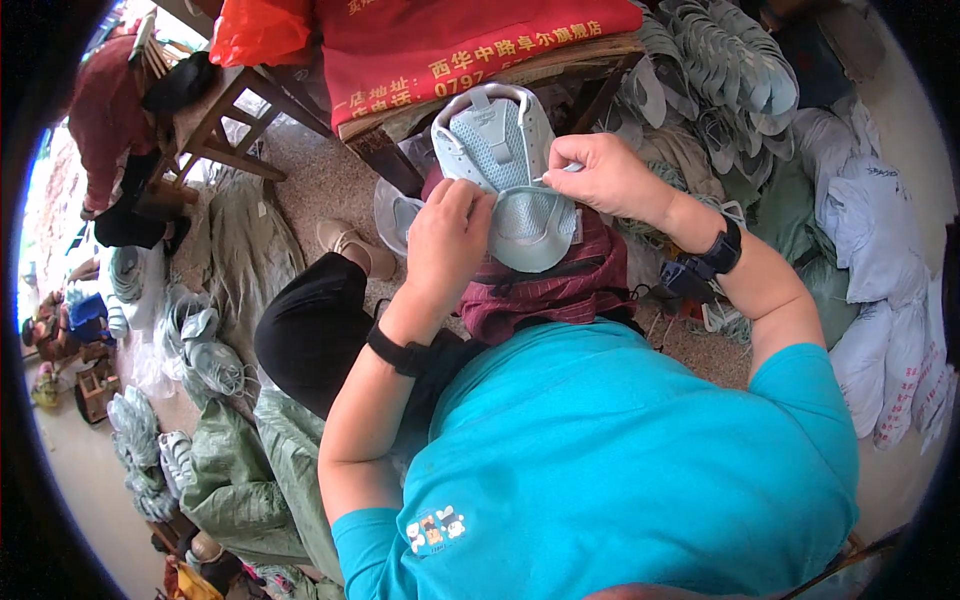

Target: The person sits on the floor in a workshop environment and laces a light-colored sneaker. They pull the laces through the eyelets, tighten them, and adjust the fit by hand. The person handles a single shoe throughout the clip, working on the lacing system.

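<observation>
A pale grey-blue shoe upper [488, 132] of mesh with smooth edging rests between my hands, its rounded toe [530, 238] toward me over dark red checked cloth [545, 300]. My left hand [450, 235] is closed at the upper's left edge, by the row of eyelets. Its fingertips press together, and what they pinch is hidden. My right hand [605, 178] is closed at the opposite edge, thumb against forefinger. A thin white lace-like end [541, 181] sticks out from those fingertips toward the upper.
Ahead stands a wooden table [375, 160] covered with red cloth [400, 55]. Bundles of similar uppers [730, 65] are piled at the far right, with white sacks [875, 230] beside them. Green woven sacks [235, 470] lie at left. Another person [105, 110] sits at far left near a wooden stool [215, 130].
</observation>
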Motion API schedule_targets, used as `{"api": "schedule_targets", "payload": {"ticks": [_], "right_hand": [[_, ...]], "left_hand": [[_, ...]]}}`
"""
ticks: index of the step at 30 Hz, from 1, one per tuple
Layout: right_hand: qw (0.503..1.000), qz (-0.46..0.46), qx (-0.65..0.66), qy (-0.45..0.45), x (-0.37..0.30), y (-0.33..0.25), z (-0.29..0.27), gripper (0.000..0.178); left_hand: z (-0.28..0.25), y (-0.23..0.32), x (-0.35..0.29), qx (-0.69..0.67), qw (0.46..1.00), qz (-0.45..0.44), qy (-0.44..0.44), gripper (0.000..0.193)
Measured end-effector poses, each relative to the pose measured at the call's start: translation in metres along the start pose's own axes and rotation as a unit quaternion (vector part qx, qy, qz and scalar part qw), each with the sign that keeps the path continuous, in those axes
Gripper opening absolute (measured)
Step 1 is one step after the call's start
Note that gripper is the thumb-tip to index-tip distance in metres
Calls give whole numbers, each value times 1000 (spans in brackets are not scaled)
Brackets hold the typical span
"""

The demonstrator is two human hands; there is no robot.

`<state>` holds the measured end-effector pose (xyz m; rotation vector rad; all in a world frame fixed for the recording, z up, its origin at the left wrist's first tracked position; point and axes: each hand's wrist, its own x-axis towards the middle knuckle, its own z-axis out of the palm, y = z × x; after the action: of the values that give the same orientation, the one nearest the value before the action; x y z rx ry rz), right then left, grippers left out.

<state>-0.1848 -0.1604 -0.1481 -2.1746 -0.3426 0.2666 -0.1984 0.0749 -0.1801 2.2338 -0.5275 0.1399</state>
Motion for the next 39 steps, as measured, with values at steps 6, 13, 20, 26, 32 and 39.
{"api": "schedule_targets", "payload": {"ticks": [6, 13, 20, 26, 32, 39], "right_hand": [[965, -108, -238, 17, 5, -27, 4, 11], [877, -245, -413, -30, 13, -41, -3, 27], [866, -256, -393, -173, 48, -53, -26, 45], [848, -248, -401, -242, 62, -51, -30, 38], [862, -374, -313, -137, 54, -22, -31, 36], [920, -264, -262, -121, 44, -20, -23, 17]], "left_hand": [[-37, 15, 22, 174, 970, 161, -59, 40], [-44, -2, 44, 144, 958, 155, -192, 31], [-37, -7, 48, 89, 967, 166, -170, 20], [-17, -13, 40, -9, 992, 99, -80, 13], [-12, 16, 44, -355, 917, -180, -21, 20], [-53, 40, 53, -430, 901, -53, -40, 22]]}}
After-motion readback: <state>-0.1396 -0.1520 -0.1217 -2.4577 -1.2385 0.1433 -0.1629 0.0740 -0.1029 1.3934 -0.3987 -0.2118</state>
